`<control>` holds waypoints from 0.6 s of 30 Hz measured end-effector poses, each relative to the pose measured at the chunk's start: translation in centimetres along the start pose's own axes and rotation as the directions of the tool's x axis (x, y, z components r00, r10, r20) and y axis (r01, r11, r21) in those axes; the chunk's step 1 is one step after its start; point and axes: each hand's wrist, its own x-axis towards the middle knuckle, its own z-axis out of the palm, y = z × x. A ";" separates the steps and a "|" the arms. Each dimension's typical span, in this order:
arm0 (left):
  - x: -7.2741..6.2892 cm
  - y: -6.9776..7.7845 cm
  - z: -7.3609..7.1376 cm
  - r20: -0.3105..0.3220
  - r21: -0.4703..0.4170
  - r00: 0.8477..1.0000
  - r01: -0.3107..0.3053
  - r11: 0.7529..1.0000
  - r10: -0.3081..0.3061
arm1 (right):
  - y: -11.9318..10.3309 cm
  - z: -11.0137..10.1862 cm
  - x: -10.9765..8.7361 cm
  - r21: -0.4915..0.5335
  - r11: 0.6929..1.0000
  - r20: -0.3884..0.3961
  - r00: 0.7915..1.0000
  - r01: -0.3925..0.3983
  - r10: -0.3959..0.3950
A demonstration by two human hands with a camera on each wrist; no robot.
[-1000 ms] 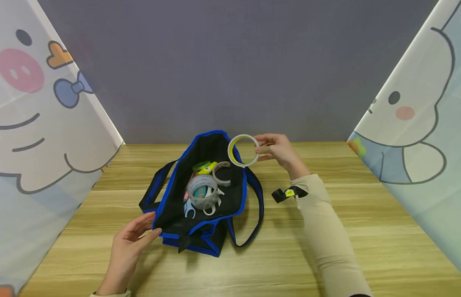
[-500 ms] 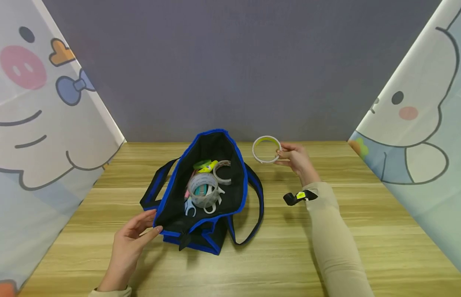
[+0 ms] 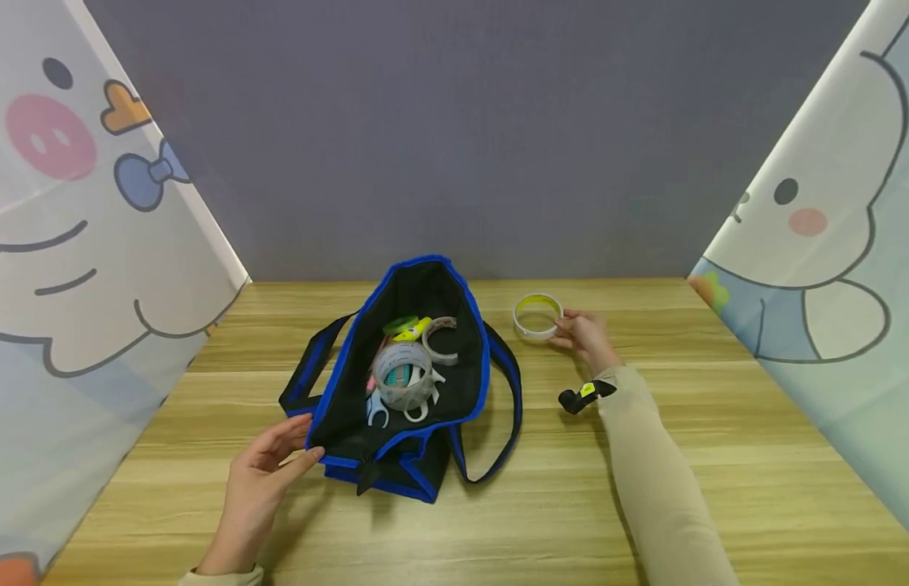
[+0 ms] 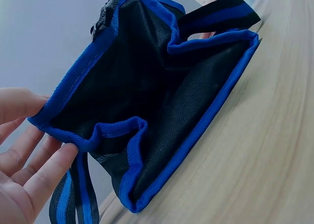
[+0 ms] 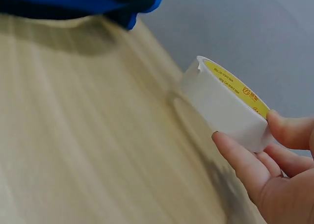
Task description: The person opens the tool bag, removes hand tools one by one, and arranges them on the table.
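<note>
A black tote bag with blue edging (image 3: 461, 423) lies tilted on the table, its mouth facing the head camera. My left hand (image 3: 260, 480) pinches the near left corner of its rim between thumb and fingers, as the left wrist view also shows. Right of the bag, my right hand (image 3: 586, 335) grips a roll of white tape (image 5: 223, 104) with a yellow inner core by its side. In the right wrist view the roll is tilted and hangs just over the tabletop, with its shadow below. Inside the bag lies a wide roll of clear tape (image 3: 403, 399).
Also in the bag are a thinner tape roll (image 3: 428, 346), a yellow item (image 3: 408, 331) and light blue scissor-like handles (image 3: 377, 411). A bag strap (image 3: 509, 439) loops out on the right over the wooden table (image 3: 557, 505). A grey panel (image 3: 454, 146) stands behind.
My right hand has carried the white tape roll rightward from over the bag's rim, then lowered it toward the table. My left hand has stayed on the bag's corner.
</note>
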 end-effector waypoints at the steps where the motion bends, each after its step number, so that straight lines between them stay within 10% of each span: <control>1: 0.0 0.0 0.0 0.001 0.000 1.000 0.000 1.000 0.000 | 0.2 -0.1 0.1 -0.006 1.000 0.006 1.000 -0.004 0.004; 9: -0.1 -0.1 0.1 0.004 -0.004 1.000 -0.001 1.000 0.001 | 0.2 -0.7 0.6 -0.146 0.987 0.027 0.997 -0.072 0.077; 18: 0.0 -0.2 0.0 0.009 -0.011 1.000 0.001 1.000 -0.001 | -1.3 -1.0 0.5 -0.456 0.884 0.094 0.981 -0.108 0.168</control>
